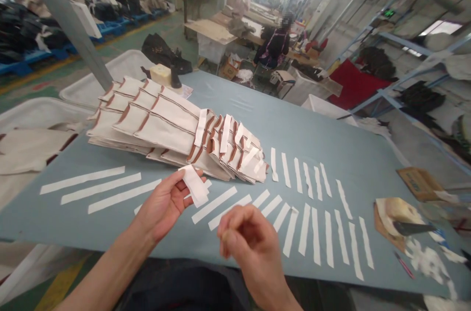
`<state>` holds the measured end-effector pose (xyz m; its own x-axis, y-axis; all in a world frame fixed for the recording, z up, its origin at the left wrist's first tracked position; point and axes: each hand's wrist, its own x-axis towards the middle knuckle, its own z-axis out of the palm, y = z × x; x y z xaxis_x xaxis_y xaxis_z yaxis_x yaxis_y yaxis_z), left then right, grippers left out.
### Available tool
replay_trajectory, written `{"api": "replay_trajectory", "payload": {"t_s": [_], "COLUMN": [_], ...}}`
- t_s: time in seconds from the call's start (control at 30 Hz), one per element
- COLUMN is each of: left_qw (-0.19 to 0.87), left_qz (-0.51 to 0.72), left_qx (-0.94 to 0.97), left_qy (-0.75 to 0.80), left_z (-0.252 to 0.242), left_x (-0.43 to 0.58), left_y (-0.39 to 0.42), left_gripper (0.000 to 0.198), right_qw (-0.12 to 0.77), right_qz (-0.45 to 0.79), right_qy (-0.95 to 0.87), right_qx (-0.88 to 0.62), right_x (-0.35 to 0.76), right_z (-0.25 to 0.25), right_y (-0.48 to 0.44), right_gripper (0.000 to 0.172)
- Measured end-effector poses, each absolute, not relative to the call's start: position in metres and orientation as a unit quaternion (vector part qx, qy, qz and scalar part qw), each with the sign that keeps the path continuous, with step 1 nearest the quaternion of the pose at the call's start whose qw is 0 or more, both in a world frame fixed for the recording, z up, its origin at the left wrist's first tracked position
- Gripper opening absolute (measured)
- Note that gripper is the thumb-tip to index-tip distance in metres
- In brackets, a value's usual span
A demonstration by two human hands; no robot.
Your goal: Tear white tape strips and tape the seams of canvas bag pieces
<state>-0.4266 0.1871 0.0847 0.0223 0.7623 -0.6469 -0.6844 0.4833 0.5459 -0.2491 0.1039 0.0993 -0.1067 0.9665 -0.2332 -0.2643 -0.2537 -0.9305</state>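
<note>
My left hand (pixel 167 203), palm up, is closed on a small bunch of white strips (pixel 195 185), with the thumb on top. To its right, my right hand (pixel 250 237) hovers near the table's front edge, its fingers curled together in a pinch; whether anything is between them I cannot make out. White strips (pixel 221 204) lie spaced out on the table beyond and between my hands, and more run off to the right (pixel 328 240). Behind my left hand rests a layered pile of cream fabric pieces (pixel 165 127) with brown edges. Several white strips (pixel 225 133) lie across its right end.
The blue-green table (pixel 294 124) also bears a yellowish block (pixel 403 209), a dark blade, a pen-like tool (pixel 404 265) and white scraps (pixel 429 262) at right. White bins (pixel 106 75) stand along the left. A metal post (pixel 64 16) rises at left. A person (pixel 274 46) sits farther back.
</note>
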Motion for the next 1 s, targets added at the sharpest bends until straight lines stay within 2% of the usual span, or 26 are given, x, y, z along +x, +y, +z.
{"api": "replay_trajectory", "payload": {"t_s": [0.07,0.2,0.53,0.6,0.67,0.83,1.0], "left_qw": [0.718,0.732,0.718,0.714,0.713,0.709,0.687], "left_qz": [0.507,0.497,0.507,0.509,0.509,0.503,0.493], "left_qx": [0.036,0.02,0.068,0.09,0.114,0.174,0.239], "left_qy": [0.476,0.466,0.472,0.471,0.468,0.463,0.478], "left_z": [0.085,0.084,0.072,0.069,0.065,0.058,0.051], "left_x": [-0.428,-0.432,-0.436,-0.437,-0.439,-0.443,-0.443], "left_y": [0.185,0.184,0.172,0.169,0.167,0.163,0.163], "left_gripper": [0.032,0.03,0.024,0.018,0.013,0.035,0.051], "right_qw": [0.498,0.488,0.403,0.397,0.401,0.378,0.356], "right_qz": [0.573,0.529,0.508,0.522,0.535,0.539,0.504], "right_qy": [-0.393,-0.425,-0.51,-0.498,-0.482,-0.508,-0.548], "right_qx": [-0.518,-0.549,-0.565,-0.567,-0.566,-0.555,-0.564], "right_x": [-0.255,-0.26,-0.281,-0.287,-0.292,-0.293,-0.286], "right_z": [0.084,0.053,0.038,0.036,0.033,0.033,0.039], "right_y": [0.122,0.145,0.155,0.156,0.155,0.152,0.151], "right_gripper": [0.043,0.057,0.032,0.032,0.04,0.051,0.053]}}
